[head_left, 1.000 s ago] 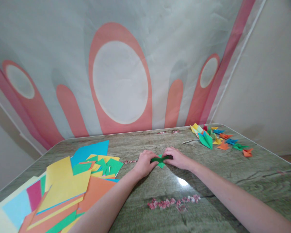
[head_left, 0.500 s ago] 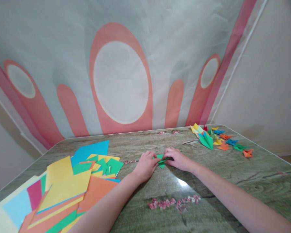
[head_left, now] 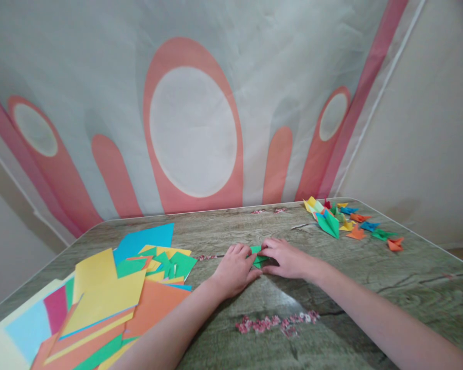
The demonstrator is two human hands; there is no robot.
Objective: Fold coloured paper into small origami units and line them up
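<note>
A small piece of folded green paper (head_left: 259, 260) lies flat on the table between my two hands, its outer parts covered by my fingers. My left hand (head_left: 234, 268) presses on its left side with bent fingers, thumb toward the near corner. From the right, my right hand (head_left: 286, 259) has its fingertips on the upper edge and its thumb at the near edge. The creases under the fingers are hidden.
Stacked coloured paper sheets (head_left: 104, 300) spread over the table's left side, with green and yellow scraps (head_left: 173, 261) on top. At the far right sit several small folded paper figures (head_left: 358, 232) and a green paper plane (head_left: 328, 224). A printed backdrop (head_left: 193, 128) stands behind the wood-patterned table (head_left: 370, 277).
The green paper's raised fold now lies flatter. My right thumb has come down toward the near edge, and my left thumb has stretched toward the near corner. Both hands stay at the same spot.
</note>
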